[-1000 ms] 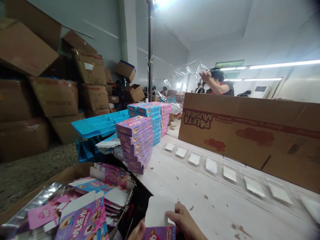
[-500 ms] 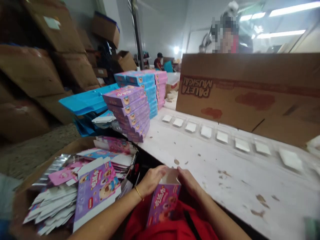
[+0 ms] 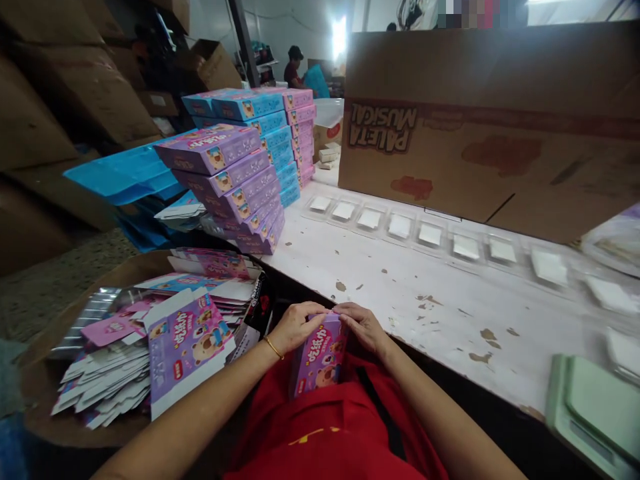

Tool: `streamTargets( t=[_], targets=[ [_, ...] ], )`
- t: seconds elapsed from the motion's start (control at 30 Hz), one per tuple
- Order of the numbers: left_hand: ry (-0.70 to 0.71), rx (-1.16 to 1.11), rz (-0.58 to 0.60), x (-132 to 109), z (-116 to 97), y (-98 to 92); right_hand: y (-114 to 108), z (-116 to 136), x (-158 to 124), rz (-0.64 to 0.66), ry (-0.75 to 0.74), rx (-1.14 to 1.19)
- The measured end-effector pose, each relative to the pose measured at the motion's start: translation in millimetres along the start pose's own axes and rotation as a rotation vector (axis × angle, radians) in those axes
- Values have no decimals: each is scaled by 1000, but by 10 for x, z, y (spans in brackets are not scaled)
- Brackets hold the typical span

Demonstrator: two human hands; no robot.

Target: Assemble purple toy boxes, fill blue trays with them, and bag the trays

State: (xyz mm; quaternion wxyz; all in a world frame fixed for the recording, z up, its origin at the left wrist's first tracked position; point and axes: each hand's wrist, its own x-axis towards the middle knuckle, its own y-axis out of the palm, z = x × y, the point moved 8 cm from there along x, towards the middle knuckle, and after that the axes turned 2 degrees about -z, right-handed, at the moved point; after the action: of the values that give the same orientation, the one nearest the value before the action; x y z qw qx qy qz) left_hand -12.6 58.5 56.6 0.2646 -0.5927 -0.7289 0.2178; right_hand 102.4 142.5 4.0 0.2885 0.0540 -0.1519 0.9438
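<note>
A purple printed cardboard box (image 3: 321,360) stands upright in my lap, against the red clothing. My left hand (image 3: 294,329) grips its top left side, fingers curled over the upper edge. From the other side, my right hand (image 3: 364,328) presses its fingertips on the top right corner. The top end looks folded over, with the fingertips of both hands meeting there. To my left, a flattened purple box (image 3: 187,347) lies on a heap of folded cartons (image 3: 113,387) in a large open carton (image 3: 40,400).
Purple boxes (image 3: 250,190) are stacked on the white table (image 3: 350,267), with blue boxes (image 3: 280,143) and pink boxes (image 3: 300,133) behind. Clear trays (image 3: 400,227) with white contents line a big cardboard box (image 3: 450,133). A green scale (image 3: 595,407) sits right. A person (image 3: 295,67) is farther back.
The box's open top end is now folded over, and both hands have closed in on it. The view has tilted down, bringing the green scale into sight.
</note>
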Motion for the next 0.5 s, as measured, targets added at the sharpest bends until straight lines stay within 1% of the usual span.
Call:
streamTargets(
  t=[0.07,0.13,0.2,0.23,0.27,0.33,0.4,0.43,0.5],
  targets=[
    [78,38,48,-26,-56,43,6,0,-88,-23,-20,-13],
    [151,80,102,-81,-101,98,17,-27,-188,-76,-17,35],
    [179,99,130,-140,-101,152,41,-128,-286,-181,42,165],
    [171,94,120,-164,-81,168,72,-205,-331,-243,91,257],
    [149,78,79,-180,-48,163,123,-288,-369,-297,144,347],
    [81,31,-57,-203,42,110,266,-415,-413,-364,229,477],
    [32,-20,-185,-225,124,45,388,-426,-412,-362,259,473],
    [23,-42,-213,-228,151,27,412,-381,-408,-346,250,426],
    [26,-75,-181,-215,179,27,342,-209,-435,-312,204,306]
  ],
)
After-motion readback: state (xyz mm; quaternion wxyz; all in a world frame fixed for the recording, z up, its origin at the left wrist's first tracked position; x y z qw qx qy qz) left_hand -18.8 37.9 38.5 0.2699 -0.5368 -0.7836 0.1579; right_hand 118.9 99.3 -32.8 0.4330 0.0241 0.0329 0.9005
